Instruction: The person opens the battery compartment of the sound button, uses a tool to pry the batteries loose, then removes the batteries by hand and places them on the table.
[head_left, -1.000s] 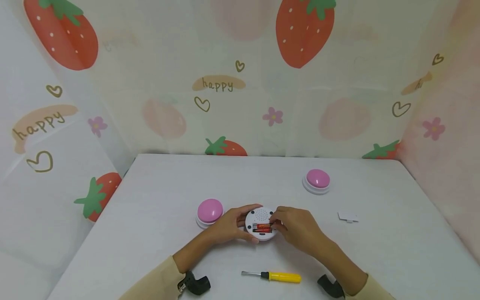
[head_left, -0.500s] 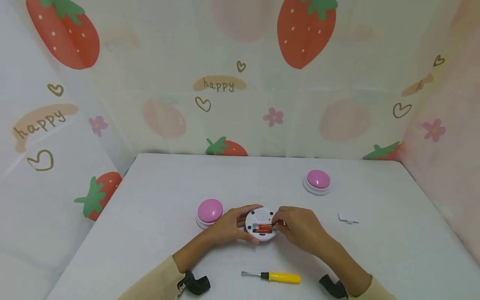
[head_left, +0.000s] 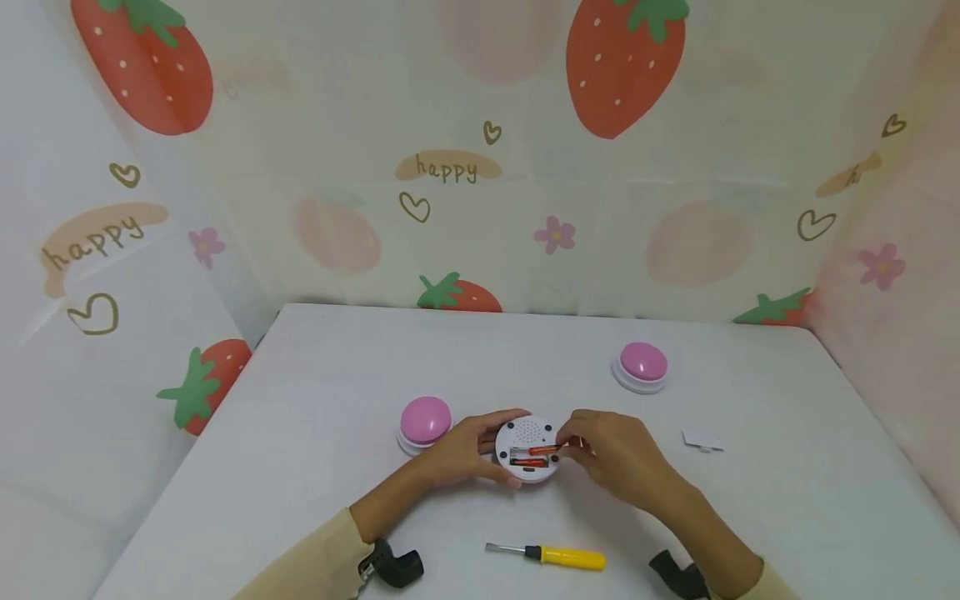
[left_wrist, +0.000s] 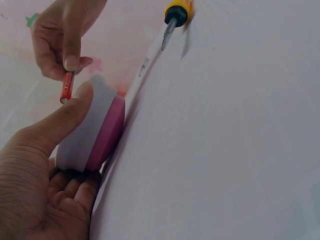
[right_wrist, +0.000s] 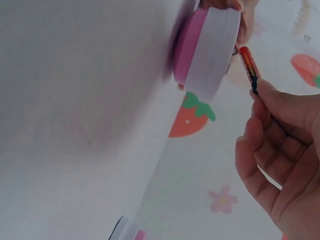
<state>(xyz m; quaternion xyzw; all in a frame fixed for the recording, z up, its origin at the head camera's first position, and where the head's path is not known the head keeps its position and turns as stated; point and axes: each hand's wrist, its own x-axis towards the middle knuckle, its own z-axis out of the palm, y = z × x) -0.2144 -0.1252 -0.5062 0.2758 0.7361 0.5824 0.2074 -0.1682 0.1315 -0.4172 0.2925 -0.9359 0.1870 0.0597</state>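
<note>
- The wall (head_left: pixel 517 92) is pale cloth printed with strawberries, flowers, hearts and "happy"; it rises behind the table (head_left: pixel 517 358) and along both sides, pinkish at the right.
- The table is white, with rounded far corners.
- The left hand (head_left: pixel 476 450) grasps the upturned button (head_left: pixel 528 432) by its edge.
- The right hand (head_left: pixel 615 454) pinches a battery (right_wrist: pixel 249 67).
- The upturned button sits mid-table, pink dome downward.
- The near button (head_left: pixel 425 421) stands left of it, the far button (head_left: pixel 642 365) behind, rightward.
- The screwdriver (head_left: pixel 558 557) lies between the forearms.
- The cover (head_left: pixel 702 440) lies at the right.
- The battery slants over the underside; contact is unclear. The second battery (head_left: pixel 529 462) lies inside.
</note>
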